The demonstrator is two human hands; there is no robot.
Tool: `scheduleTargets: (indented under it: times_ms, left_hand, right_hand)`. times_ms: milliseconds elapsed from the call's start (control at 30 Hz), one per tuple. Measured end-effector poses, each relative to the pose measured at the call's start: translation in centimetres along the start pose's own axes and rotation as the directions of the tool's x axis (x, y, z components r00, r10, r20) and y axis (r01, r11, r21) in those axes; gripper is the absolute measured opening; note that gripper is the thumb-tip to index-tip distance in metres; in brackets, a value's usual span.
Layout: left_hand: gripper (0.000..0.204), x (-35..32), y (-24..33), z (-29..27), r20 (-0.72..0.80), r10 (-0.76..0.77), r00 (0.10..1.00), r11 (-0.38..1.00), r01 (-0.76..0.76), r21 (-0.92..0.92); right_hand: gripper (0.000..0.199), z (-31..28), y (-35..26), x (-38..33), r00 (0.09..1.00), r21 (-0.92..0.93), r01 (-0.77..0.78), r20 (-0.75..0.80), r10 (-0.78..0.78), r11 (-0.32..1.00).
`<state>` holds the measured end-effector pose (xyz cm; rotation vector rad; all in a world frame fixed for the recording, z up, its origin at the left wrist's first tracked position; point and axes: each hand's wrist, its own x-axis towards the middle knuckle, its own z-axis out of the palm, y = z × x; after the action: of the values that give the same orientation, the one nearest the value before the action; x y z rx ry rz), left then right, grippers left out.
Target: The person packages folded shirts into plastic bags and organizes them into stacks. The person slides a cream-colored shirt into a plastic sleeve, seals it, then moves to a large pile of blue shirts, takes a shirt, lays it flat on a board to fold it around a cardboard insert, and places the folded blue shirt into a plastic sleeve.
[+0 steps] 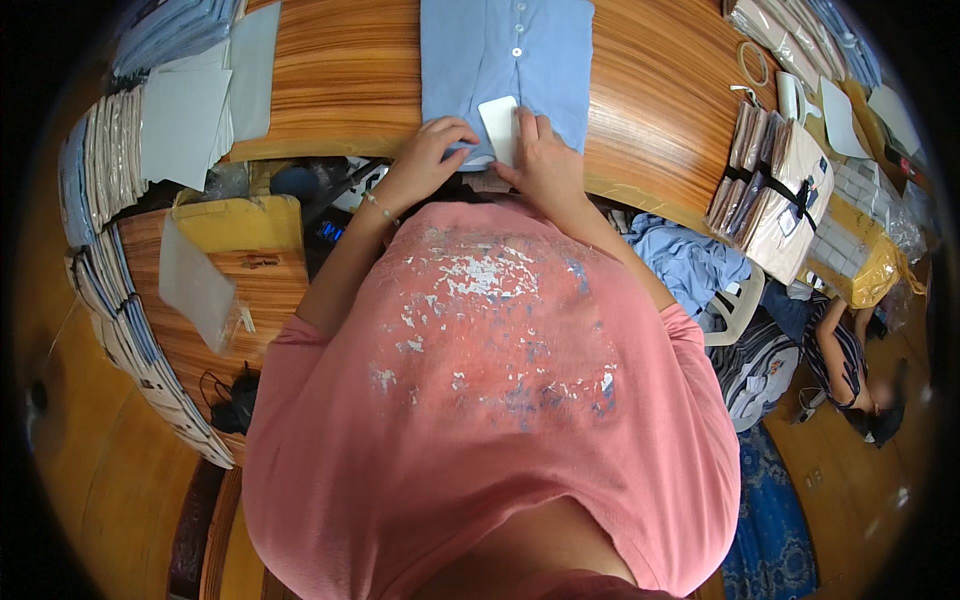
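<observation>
A folded light-blue button-up shirt (pixel 480 85) lies on the wood-grain table in front of me, its button row running up the middle. On its near part rests a small white card with rounded corners (pixel 500 125), tilted a little. My right hand (pixel 545 165) grips the card along its right side, thumb low and fingers bent over the edge. Left of the card, my left hand (pixel 435 155) touches the shirt's near left corner. Its fingers are curved, with the thumb apart from them and nothing visible between.
Stacks of bagged folded shirts (pixel 115 150) and pale sheets (pixel 190 115) stand at the left. Bundled shirts (pixel 770 190) and a yellow-taped package (pixel 850 240) sit at the right. A loose blue garment heap (pixel 685 260) lies below the table's right side. Another person (pixel 845 350) is at far right.
</observation>
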<state>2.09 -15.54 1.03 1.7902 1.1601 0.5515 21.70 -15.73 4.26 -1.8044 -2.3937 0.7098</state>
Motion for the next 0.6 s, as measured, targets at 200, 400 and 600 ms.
scheduleTargets:
  times_ms: [200,400,600]
  left_hand:
    - [0.015,-0.6,0.3,-0.4,-0.023,0.034,0.999,0.999,-0.034,0.006]
    - [0.020,-0.7,0.7,-0.3,0.086,0.128,0.988,0.956,-0.146,0.256]
    - [0.013,-0.4,0.1,-0.2,0.096,0.238,0.967,0.908,-0.256,0.331]
  right_hand:
    - [0.069,-0.7,2.2,-2.5,0.994,0.301,0.028,-0.107,0.005,0.953]
    - [0.064,-4.2,3.4,-5.8,0.962,0.950,-0.271,0.263,0.072,0.152]
    - [0.061,-7.3,1.6,-5.6,0.988,0.962,-0.147,0.152,-0.004,0.229]
